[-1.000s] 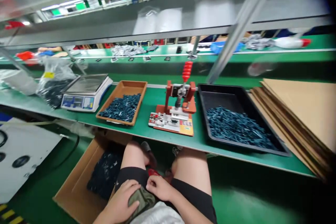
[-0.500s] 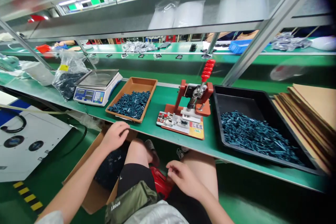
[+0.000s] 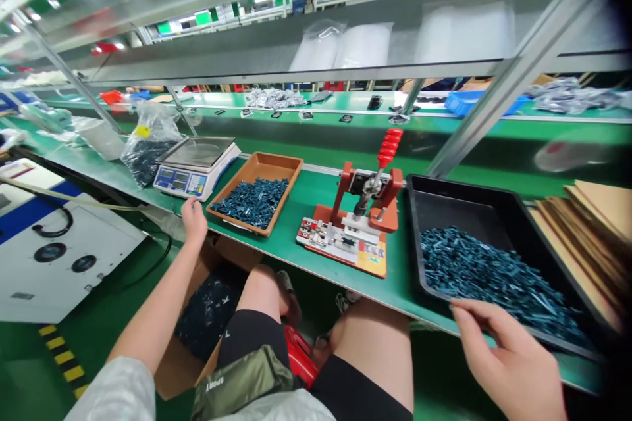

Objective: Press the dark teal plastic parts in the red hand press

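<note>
Red-framed press [image 3: 363, 227] sits on green bench [image 3: 318, 191], near the front edge; its red handle [image 3: 390, 148] sticks up, tilted slightly R.

L hand [image 3: 194, 220] is well L of press, at abt the bench's front edge, just beside near-L corner of brown tray [image 3: 274, 166]. Fingers curled in, hand narrow; can't tell if it's holding anything or touching bench.

R hand [image 3: 513, 358] is R of press & nearer the wearer, over front rim of black tray [image 3: 459, 204]. Thumb & index close tog., narrow; can't tell if tips meet, grip a pc or touch the rim.

Brown tray is L of press, w/ a heap of dk blue pcs [image 3: 254, 202] in its near half. Black tray is just R of press, w/ a bigger dk blue pile [image 3: 488, 276], also toward the near side.

Scale [image 3: 197, 152] is L of press, past brown tray; clear bag [image 3: 151, 145] w/ dark contents farther L. Cardbd sheets [image 3: 577, 250] stacked far R of press, beyond black tray. Cardbd box [image 3: 170, 371] is on floor, below & L of press.
</note>
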Available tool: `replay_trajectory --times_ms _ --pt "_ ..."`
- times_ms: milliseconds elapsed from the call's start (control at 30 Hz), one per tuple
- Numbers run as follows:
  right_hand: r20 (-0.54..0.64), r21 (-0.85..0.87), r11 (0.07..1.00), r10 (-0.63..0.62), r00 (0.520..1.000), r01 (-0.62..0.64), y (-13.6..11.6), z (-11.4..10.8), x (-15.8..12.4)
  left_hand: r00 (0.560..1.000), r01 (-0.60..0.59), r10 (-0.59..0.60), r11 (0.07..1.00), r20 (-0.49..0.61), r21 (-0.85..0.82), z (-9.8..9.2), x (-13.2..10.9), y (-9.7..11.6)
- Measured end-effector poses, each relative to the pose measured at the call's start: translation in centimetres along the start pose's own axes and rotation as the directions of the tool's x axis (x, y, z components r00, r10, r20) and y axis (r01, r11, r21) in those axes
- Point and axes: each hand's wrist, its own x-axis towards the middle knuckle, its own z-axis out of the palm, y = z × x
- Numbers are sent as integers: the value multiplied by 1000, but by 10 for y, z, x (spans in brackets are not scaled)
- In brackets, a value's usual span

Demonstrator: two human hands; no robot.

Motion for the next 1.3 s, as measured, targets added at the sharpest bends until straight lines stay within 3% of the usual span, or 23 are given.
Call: replay_trajectory --times_ms 67,167,333,433,500,567,633,667,733,800,833,900,967,1067,1100,1133,1167,1200,1233,1267,1300 --pt "112 115 989 -103 988 90 -10 20 -9 991 -120 118 992 68 37 0 -23 -7" --pt "245 269 951 -219 945 151 -33 52 -13 930 -308 275 946 242 107 10 -39 2" --pt "297 394 915 -211 931 82 -72 86 -13 901 -300 212 934 378 191 30 -27 30" --pt "369 441 897 -155 917 -26 -95 105 -28 916 -319 246 924 316 208 22 -35 35" --pt "481 458 883 -149 864 -103 -110 123 -47 923 -358 318 917 217 178 6 -55 32" --pt "610 462 874 -193 769 -147 -124 144 -72 922 -369 346 922 172 120 -17 -88 26" --pt "721 442 880 -234 652 -173 -134 164 -100 900 -332 305 942 312 37 -46 -133 18" --pt "770 424 886 -244 590 -187 -138 173 -113 852 -300 267 954 450 4 -63 -159 14" --pt "859 376 900 -249 447 -221 -143 188 -139 653 -228 164 974 739 -15 -98 -212 7" --pt "924 325 909 -246 294 -261 -145 198 -159 471 -159 47 987 881 32 -129 -261 1" --pt "942 303 909 -241 235 -285 -145 201 -166 435 -126 -9 989 900 71 -142 -282 -1" --pt "958 277 899 -233 165 -340 -145 205 -174 439 -64 -87 990 895 127 -157 -312 -6" --pt "963 267 888 -235 130 -375 -144 207 -175 491 25 -126 991 862 131 -160 -327 -16" --pt "965 259 891 -250 74 -372 -141 210 -171 605 259 -297 951 739 170 -153 -328 -40" --pt "966 257 893 -249 68 -371 -140 211 -170 609 369 -419 901 674 227 -152 -325 -49" --pt "967 254 893 -246 70 -372 -139 212 -170 558 493 -550 822 621 285 -152 -322 -57" --pt "968 249 893 -236 81 -376 -138 213 -171 428 620 -666 708 611 339 -154 -321 -65" --pt "970 242 892 -223 94 -381 -138 215 -172 226 729 -737 562 637 391 -159 -320 -71" --pt "972 235 891 -210 106 -387 -137 216 -173 -1 798 -733 409 680 443 -164 -321 -75" --pt "974 227 890 -198 114 -395 -137 217 -176 -159 827 -681 303 715 473 -171 -323 -78" --pt "976 217 888 -184 119 -405 -137 217 -178 -257 841 -618 236 743 487 -178 -326 -78"
